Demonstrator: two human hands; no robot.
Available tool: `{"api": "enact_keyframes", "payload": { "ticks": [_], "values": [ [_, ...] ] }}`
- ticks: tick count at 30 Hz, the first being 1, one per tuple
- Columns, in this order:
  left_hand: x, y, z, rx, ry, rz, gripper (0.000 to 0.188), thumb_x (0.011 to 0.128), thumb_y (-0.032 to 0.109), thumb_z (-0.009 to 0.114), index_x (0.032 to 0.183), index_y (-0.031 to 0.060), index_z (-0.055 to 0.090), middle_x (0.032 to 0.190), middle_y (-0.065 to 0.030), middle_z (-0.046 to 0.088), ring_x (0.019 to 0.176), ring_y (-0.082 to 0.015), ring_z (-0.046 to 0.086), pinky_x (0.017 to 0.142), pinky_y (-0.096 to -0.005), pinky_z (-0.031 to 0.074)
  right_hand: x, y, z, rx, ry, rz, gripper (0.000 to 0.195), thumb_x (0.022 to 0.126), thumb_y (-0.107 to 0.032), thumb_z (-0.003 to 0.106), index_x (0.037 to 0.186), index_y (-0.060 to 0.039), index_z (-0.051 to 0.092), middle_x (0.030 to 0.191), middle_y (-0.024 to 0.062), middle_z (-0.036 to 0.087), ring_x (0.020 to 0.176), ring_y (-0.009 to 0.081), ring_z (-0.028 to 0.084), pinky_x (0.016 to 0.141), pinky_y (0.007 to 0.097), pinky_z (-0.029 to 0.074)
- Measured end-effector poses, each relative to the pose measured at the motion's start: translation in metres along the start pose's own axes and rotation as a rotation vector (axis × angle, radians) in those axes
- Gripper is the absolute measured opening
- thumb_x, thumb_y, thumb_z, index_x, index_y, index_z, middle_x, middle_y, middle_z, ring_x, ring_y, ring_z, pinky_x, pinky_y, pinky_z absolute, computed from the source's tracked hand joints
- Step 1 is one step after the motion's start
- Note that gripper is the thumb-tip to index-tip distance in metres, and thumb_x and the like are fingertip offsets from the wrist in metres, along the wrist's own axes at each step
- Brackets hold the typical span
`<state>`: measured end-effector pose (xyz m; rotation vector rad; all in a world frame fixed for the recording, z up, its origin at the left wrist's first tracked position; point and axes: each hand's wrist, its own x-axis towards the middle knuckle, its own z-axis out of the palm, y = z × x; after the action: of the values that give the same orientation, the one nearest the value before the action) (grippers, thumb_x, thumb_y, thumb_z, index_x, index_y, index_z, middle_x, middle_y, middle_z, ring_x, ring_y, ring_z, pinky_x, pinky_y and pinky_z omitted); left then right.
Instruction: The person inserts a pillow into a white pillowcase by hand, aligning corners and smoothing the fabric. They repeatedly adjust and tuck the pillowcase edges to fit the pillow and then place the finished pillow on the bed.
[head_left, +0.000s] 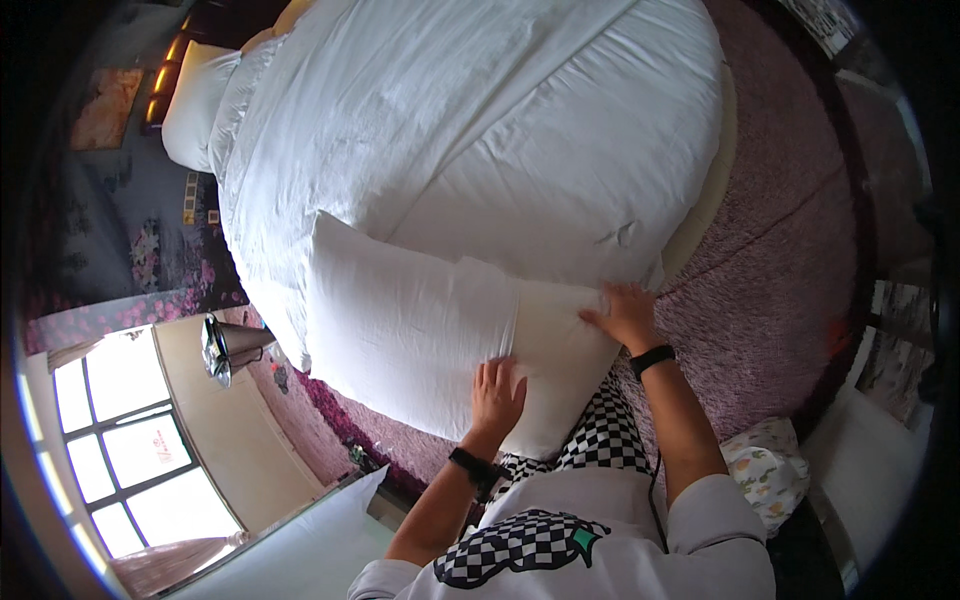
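A white pillow (566, 352) lies near me on the edge of a bed with a rumpled white cover (480, 150). A white pillowcase (405, 322) covers its left part, and the right part shows cream and uncovered. My left hand (495, 397) rests flat by the pillowcase's opening edge, fingers pointing away from me. At the pillow's far right corner, my right hand (628, 311) lies with fingers spread; whether it pinches any cloth cannot be told. Another white pillow (199, 105) stands at the head of the bed.
Pink carpet (772, 285) surrounds the bed. A bin (244, 341) with a liner stands at the left, below a window (127, 442). A patterned fabric bundle (769, 469) lies to my right. A pale tabletop (300, 544) is at lower left.
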<state>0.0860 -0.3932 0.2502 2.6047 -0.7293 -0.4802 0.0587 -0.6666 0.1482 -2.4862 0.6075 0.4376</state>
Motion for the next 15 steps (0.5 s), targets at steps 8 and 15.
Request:
{"api": "enact_keyframes", "payload": {
  "ticks": [8, 15],
  "values": [
    [0.11, -0.02, -0.016, 0.303, -0.109, 0.134, 0.061, 0.083, 0.039, 0.073, 0.131, 0.0041, 0.056, 0.137, -0.0149, 0.054, 0.133, -0.0317, 0.044, 0.112, -0.0473, 0.03, -0.005, 0.015, 0.004, 0.534, -0.168, -0.015, 0.039, 0.085, -0.037, 0.074, 0.097, 0.0002, 0.069, 0.089, 0.018, 0.07, 0.084, 0.0368, 0.067, 0.075, 0.0444, 0.051],
    [0.141, -0.019, -0.056, 0.171, -0.605, 0.229, 0.069, 0.075, 0.048, 0.078, 0.13, 0.0102, 0.061, 0.137, -0.0131, 0.056, 0.132, -0.0323, 0.045, 0.113, -0.0454, 0.027, -0.077, -0.028, -0.031, 0.552, 0.256, -0.35, 0.018, 0.076, -0.014, 0.073, 0.074, -0.0049, 0.058, 0.068, 0.0116, 0.057, 0.068, 0.0348, 0.059, 0.064, 0.0461, 0.045]
  ]
}}
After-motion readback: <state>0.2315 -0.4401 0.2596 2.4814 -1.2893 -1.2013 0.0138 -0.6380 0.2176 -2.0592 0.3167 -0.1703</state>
